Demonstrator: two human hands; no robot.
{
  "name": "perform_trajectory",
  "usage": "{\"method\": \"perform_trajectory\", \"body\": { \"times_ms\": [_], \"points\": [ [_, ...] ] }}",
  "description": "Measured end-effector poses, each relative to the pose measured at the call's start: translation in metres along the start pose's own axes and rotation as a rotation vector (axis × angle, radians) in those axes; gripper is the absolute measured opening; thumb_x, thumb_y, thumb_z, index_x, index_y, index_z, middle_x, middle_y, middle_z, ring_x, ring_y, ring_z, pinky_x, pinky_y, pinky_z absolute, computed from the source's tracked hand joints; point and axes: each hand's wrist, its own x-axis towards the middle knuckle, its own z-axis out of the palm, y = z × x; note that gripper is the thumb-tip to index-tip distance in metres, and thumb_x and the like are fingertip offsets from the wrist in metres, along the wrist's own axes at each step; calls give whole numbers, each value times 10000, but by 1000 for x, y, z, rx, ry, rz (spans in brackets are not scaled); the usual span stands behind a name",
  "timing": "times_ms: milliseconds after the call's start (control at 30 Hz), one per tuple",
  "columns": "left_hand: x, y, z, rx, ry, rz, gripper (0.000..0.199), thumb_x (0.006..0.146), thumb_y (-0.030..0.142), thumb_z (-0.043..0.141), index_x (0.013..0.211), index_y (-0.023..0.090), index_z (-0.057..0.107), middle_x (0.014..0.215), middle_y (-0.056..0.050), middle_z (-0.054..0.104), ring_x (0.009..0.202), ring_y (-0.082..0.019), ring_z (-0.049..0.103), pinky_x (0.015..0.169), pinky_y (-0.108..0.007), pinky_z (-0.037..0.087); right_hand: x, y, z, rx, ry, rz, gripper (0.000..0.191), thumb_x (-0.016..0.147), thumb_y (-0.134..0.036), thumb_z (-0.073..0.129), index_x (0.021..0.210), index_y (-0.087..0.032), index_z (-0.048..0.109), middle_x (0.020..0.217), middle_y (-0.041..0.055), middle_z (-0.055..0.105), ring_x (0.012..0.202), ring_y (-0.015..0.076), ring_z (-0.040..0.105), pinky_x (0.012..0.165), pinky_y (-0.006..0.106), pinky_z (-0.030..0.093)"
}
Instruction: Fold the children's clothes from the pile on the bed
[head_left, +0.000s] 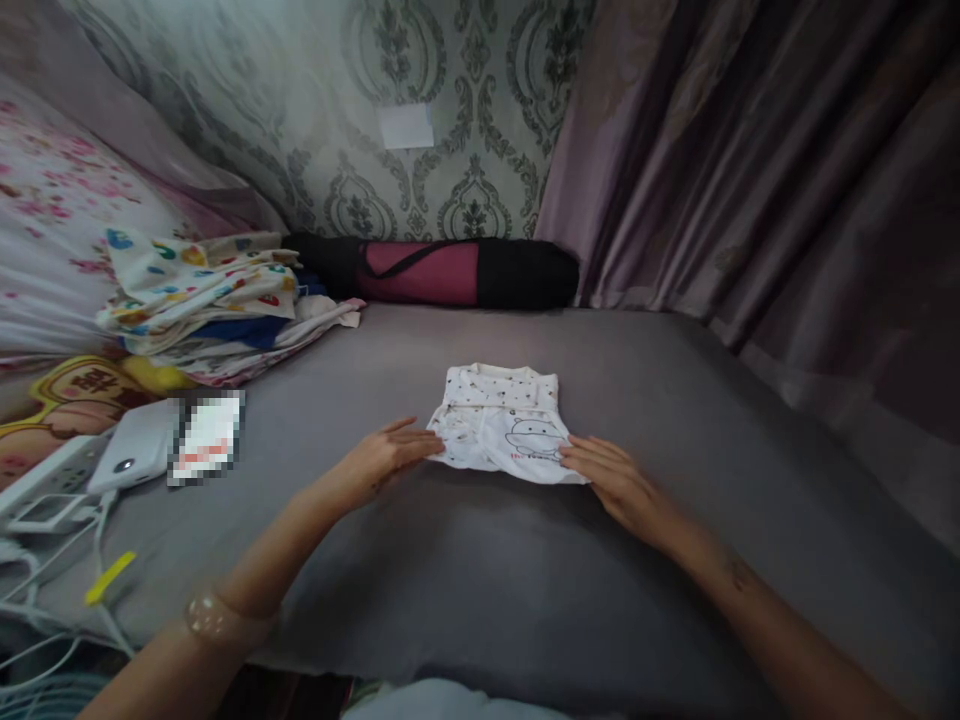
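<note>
A small white baby garment (501, 428) lies folded on the grey bed sheet (420, 560). Its upper part has small dark prints, and a cartoon animal outline shows at the lower right. My left hand (386, 458) touches the garment's left edge with fingers stretched out and the thumb apart. On the other side, the extended fingers of my right hand (615, 482) rest on the lower right corner. Both palms face down or inward, and neither hand appears to grip the cloth.
A pile of clothes (217, 300) sits at the back left. Against the wall lies a long black and maroon bag (435, 273). At left are a power strip (52, 480), a white device (139, 445), a blurred-out card (206, 437) and cables. Curtains (675, 170) hang at right.
</note>
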Motion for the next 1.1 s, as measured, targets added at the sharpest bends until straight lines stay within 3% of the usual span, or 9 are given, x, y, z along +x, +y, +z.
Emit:
{"method": "perform_trajectory", "body": {
  "times_ms": [100,200,267,367,533,633,700,900,1100],
  "points": [
    [-11,18,-5,-105,-66,-6,410,973,156,375,1336,261,534,1299,-43,637,1239,-180,565,1185,-453,266,-11,-15,-9,73,-38,21,481,909,-36,393,1277,-252,615,1287,55,653,1263,174,549,1120,437,404],
    [-11,25,-5,-236,-30,-147,327,978,229,407,1256,248,577,1198,-47,674,1110,-182,624,1087,-391,401,-10,-20,-13,165,-56,98,441,901,-59,410,1218,-251,648,1248,50,674,1228,176,577,1109,413,417],
    [-2,21,-4,-367,46,-276,266,965,313,457,1169,215,599,1109,-57,685,992,-173,639,914,-303,500,0,-18,-15,240,-75,189,381,903,-104,433,1165,-240,673,1219,51,687,1189,184,602,1070,384,451],
    [21,6,1,-592,189,-379,253,905,382,544,1018,168,615,941,-50,674,853,-155,618,763,-245,500,23,-8,-16,366,-51,386,301,908,-204,465,1101,-219,696,1132,53,717,1066,193,657,952,336,516],
    [71,-20,14,-805,529,-543,278,804,387,592,944,148,617,776,-17,614,711,-135,571,666,-234,458,67,24,-2,586,197,592,291,835,-344,527,997,-172,696,942,59,737,885,194,671,789,305,534],
    [98,-36,29,-773,685,-659,253,782,340,552,940,156,621,701,6,565,632,-123,527,599,-219,415,87,46,16,674,315,706,313,805,-354,529,996,-159,682,904,55,727,819,174,657,735,280,519],
    [111,-48,39,-692,723,-736,238,782,303,522,942,163,630,661,13,535,604,-126,509,586,-222,400,96,59,30,676,353,806,306,801,-323,506,989,-153,676,852,42,718,751,160,642,682,260,506],
    [124,-66,61,-368,644,-809,269,862,198,440,1038,183,643,784,-52,631,763,-183,594,740,-289,449,107,81,59,315,264,938,312,849,-254,456,1039,-148,679,860,58,718,771,176,646,686,260,496],
    [125,-63,63,-144,534,-861,245,969,245,390,1116,163,569,982,-121,681,930,-202,634,839,-310,461,107,77,61,97,222,975,325,914,-277,472,1156,-141,641,1062,130,709,936,218,653,833,302,473]
  ]
}}
